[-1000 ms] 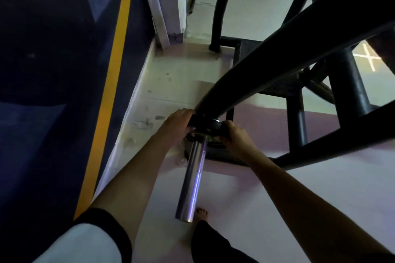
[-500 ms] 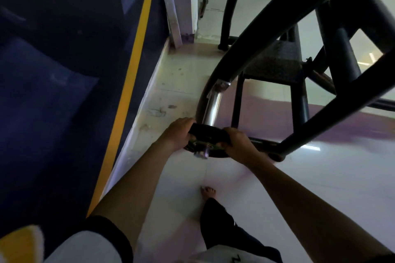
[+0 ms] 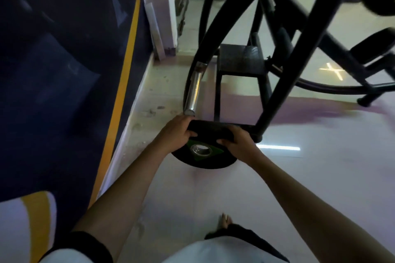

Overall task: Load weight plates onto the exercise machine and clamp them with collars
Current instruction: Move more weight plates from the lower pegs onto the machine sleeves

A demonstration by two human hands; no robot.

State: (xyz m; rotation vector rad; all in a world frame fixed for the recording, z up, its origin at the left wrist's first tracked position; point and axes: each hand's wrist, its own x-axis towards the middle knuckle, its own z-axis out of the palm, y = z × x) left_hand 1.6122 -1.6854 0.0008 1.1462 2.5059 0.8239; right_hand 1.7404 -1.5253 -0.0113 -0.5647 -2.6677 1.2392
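Note:
A black weight plate [image 3: 210, 161] with a green triangle around its steel centre hole hangs above the floor. My left hand [image 3: 175, 132] grips its upper left rim and my right hand [image 3: 236, 140] grips its upper right rim. The plate is off the chrome loading sleeve [image 3: 193, 92], whose free end points at my left hand just beyond the plate's top edge. The sleeve sticks out from the black frame of the exercise machine [image 3: 303, 34]. No collar is in sight.
A dark blue wall [image 3: 64, 60] with a yellow stripe runs close along the left. The machine's black bars cross overhead and to the right, with a black step block [image 3: 240, 60] behind the sleeve. My bare foot [image 3: 225, 221] stands on the pale floor below the plate.
The plate has slid back along the chrome sleeve toward me and come off its end. Both hands have kept their grip on the rim throughout.

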